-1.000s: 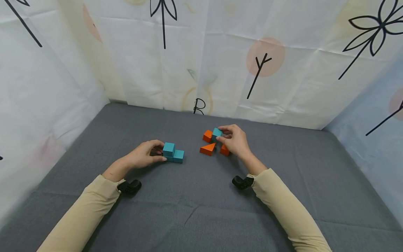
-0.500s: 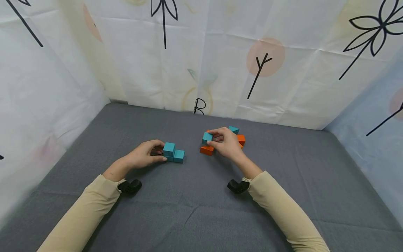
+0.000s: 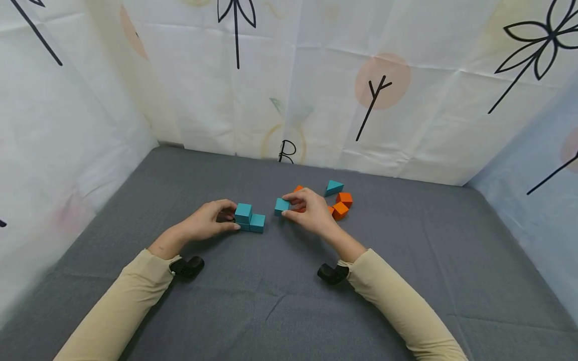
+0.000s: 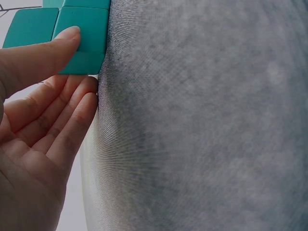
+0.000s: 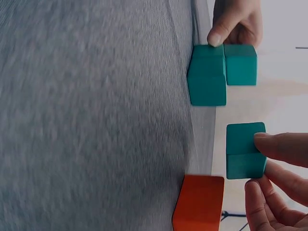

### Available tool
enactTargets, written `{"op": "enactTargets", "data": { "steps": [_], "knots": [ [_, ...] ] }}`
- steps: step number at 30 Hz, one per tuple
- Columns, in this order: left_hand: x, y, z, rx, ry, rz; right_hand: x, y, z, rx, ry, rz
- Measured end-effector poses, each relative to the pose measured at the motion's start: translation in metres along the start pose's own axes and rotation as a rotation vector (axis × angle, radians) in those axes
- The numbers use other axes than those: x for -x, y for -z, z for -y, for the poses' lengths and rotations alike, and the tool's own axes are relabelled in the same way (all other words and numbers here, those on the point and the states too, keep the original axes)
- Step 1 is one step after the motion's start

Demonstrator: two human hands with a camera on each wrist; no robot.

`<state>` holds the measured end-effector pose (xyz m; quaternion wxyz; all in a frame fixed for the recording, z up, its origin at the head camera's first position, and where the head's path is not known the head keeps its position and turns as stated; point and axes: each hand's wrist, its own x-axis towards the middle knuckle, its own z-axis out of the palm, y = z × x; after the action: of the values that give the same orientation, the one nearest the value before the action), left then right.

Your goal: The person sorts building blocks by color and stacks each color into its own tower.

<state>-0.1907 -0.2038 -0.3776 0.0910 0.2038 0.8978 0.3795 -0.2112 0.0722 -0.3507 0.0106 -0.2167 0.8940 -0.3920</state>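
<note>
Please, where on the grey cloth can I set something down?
Bare grey cloth lies between the two beige fabric sleeves and right of the orange angular blocks. Crowded: around the right hand, pinching a teal cube near those blocks and a teal triangular block; also at the left hand, holding stepped teal blocks.

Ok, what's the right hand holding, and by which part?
The right hand pinches a teal block, thumb on its near side; finger contact is partly hidden.
</note>
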Motion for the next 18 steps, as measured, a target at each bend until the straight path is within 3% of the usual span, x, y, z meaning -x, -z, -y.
{"op": "enactTargets", "data": {
  "steps": [12,18],
  "knots": [
    [0.0,0.0,-0.002,0.002,0.007,0.0,0.002,-0.012,0.012,-0.013,0.04,0.077],
    [0.0,0.0,-0.001,0.008,0.008,0.001,0.002,-0.015,0.014,-0.015,0.042,0.076]
  ]
}}
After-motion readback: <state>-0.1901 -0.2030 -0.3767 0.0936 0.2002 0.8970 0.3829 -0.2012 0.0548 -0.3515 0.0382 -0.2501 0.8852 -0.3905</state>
